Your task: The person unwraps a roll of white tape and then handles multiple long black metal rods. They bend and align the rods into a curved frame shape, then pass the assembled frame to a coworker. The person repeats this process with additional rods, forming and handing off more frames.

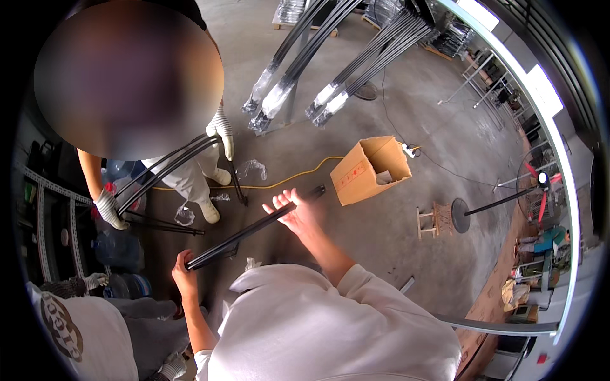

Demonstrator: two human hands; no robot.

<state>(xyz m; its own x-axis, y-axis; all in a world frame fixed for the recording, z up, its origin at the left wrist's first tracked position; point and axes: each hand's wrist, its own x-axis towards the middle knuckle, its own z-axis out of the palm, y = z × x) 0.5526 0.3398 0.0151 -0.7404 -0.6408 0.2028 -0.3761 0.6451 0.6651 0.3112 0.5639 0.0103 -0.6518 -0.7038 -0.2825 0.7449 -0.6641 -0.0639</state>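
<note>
A slim bundle of black metal tubes (244,233) slants across in front of me, its far end up to the right. My left hand (185,269) is closed around the near left end. Close to the far end, my right hand (304,219) has its fingers stretched out and apart; the tubes lie across the palm. Part of that hand is smeared by motion. Opposite me at the left, a co-worker's gloved hands (109,209) hold a similar black tube frame (168,166) with legs.
An open cardboard box (356,179) stands on the floor ahead, near a yellow cable (279,185). Wrapped black tubes (279,89) hang above. A small stool (438,220) sits at the right. Another person (89,330) is close at the lower left, near large water bottles (119,248).
</note>
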